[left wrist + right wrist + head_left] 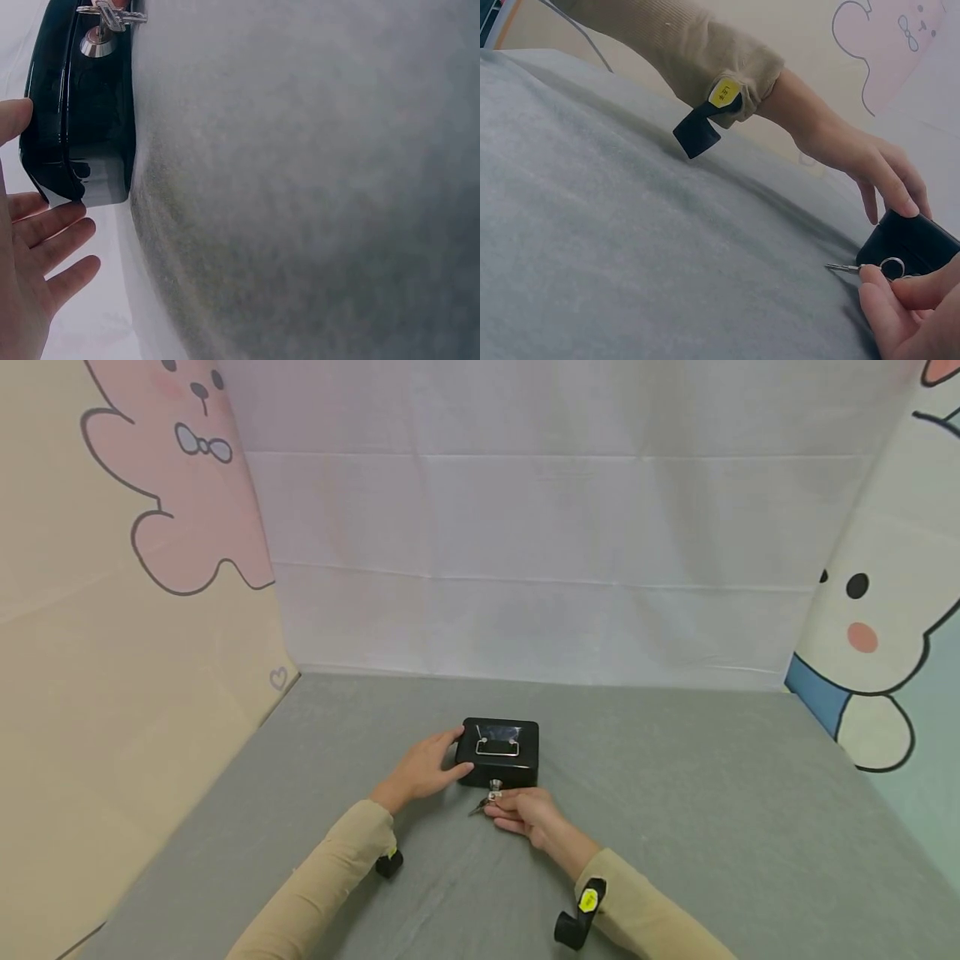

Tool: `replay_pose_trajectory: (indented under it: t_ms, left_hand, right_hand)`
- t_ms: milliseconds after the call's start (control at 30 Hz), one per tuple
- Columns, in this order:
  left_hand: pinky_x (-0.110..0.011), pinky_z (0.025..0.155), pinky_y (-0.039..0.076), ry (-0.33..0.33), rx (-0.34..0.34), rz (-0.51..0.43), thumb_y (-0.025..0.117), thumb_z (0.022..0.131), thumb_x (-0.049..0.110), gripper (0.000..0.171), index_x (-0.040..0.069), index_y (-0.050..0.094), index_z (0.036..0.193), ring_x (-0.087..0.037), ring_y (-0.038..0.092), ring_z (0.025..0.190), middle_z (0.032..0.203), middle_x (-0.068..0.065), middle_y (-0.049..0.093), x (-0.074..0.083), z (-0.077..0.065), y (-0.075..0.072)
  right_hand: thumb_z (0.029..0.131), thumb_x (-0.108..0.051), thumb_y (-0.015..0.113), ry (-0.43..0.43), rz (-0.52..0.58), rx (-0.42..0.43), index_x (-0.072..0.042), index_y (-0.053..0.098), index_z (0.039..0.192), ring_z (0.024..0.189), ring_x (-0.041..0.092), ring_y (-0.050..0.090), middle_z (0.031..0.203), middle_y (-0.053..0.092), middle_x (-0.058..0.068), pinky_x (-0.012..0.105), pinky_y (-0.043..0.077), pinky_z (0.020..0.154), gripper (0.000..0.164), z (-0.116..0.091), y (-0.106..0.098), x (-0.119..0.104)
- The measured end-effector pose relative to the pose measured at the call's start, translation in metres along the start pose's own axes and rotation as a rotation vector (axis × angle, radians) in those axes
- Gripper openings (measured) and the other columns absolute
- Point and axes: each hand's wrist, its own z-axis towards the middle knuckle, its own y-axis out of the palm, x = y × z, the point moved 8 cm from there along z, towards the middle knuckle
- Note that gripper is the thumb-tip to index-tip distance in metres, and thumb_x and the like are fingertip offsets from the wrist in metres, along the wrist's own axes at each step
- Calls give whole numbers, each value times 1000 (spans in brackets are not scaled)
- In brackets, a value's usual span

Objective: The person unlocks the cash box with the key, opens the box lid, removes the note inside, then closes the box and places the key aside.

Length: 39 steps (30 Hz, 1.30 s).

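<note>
While my left hand (pixel 425 767) braces the left side of a black metal cash box (pixel 498 762), my right hand (pixel 528 814) pinches a small key (pixel 494 796) at the round silver lock (pixel 98 45) on its front. The box rests on a grey cloth (pixel 675 810) ahead of me, its lid down, the wire handle (pixel 498 754) lying flat on top. My right thumb and fingers are together, clamped on the key by its head; my left fingers stand apart, reaching along the side wall, with the thumb against the lid's near edge. A second key (pixel 842 267) hangs from the ring (pixel 892 259) and points off to the left, clear of the lock face.

How deep the key sits, none of the views shows me. To work the lock well, I judge, the key should stay square to the cylinder and turn gently from the wrist, with no sideways lever that might bend so slim a blade. Firm pressure from the left would stop so light-looking a box from twisting on the cloth, though that thumb, I reckon, should come off the lid before any lifting. The loose key could snag against my fingers mid-turn.
</note>
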Motion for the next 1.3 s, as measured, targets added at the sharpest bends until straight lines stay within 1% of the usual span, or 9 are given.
replay_pose_trajectory:
  t_ms: [367, 500, 667, 833, 900, 967, 1167, 1233, 1300]
  left_hand:
    - [-45, 101, 35, 9, 24, -7, 54, 88, 42, 66, 3, 37, 138, -31, 42, 123, 136, -15, 44, -1, 1, -1]
    - [-44, 102, 35, -1, 12, -7, 54, 88, 43, 66, 4, 36, 138, -30, 41, 124, 136, -15, 43, -1, 1, -1]
    - [-44, 101, 35, -3, 4, -9, 54, 88, 42, 66, 4, 35, 139, -30, 41, 124, 137, -14, 42, -2, 0, -2]
    - [-44, 101, 36, -11, 1, -20, 54, 88, 44, 67, 6, 34, 139, -29, 42, 123, 136, -13, 43, -3, -1, -1]
    - [-45, 100, 37, -11, 1, -22, 54, 88, 45, 68, 6, 34, 140, -29, 43, 122, 136, -13, 43, -4, -1, -1]
    - [-46, 99, 37, -9, 2, -22, 53, 88, 46, 69, 7, 34, 140, -30, 44, 121, 136, -13, 43, -5, -2, 0]
    - [-47, 99, 37, -7, -6, -34, 54, 88, 44, 70, 5, 31, 141, -30, 43, 122, 136, -13, 44, -7, -5, -1]
    - [-47, 99, 37, -5, -7, -36, 54, 88, 43, 69, 5, 31, 141, -30, 44, 121, 135, -13, 45, -9, -6, -1]
    - [-48, 98, 37, 1, -4, -40, 55, 88, 43, 69, 5, 32, 140, -30, 44, 121, 134, -14, 46, -9, -7, -2]
  right_hand:
    - [89, 3, 52, 14, -15, -14, 14, 55, 112, 72, 13, 67, 85, 68, 12, 27, 56, 67, 25, 1, 2, -2]
    - [89, 1, 53, 15, -31, -11, 13, 57, 109, 74, 15, 67, 86, 68, 14, 29, 56, 67, 24, 1, 1, -2]
    - [89, -4, 55, 8, -96, -17, 11, 59, 108, 79, 16, 67, 90, 68, 14, 30, 56, 68, 25, -1, -3, -3]
    - [87, -8, 58, -20, -184, -7, 9, 61, 106, 78, 15, 67, 91, 68, 12, 28, 56, 67, 26, -8, -14, -5]
    - [85, -8, 60, -47, -223, 9, 8, 62, 104, 76, 16, 67, 92, 68, 13, 28, 56, 65, 25, -11, -21, -8]
    - [83, -8, 62, -96, -269, 43, 7, 62, 103, 75, 17, 66, 91, 68, 14, 29, 56, 63, 25, -14, -29, -14]
    - [79, -8, 67, -289, -403, 172, 9, 59, 103, 72, 19, 64, 87, 67, 14, 30, 54, 59, 30, -19, -57, -41]
    - [78, -7, 67, -348, -448, 194, 9, 58, 105, 75, 20, 63, 89, 66, 15, 29, 53, 60, 33, -19, -63, -49]
    - [78, -7, 68, -410, -504, 183, 10, 56, 110, 82, 24, 63, 96, 64, 19, 32, 54, 66, 39, -18, -65, -56]
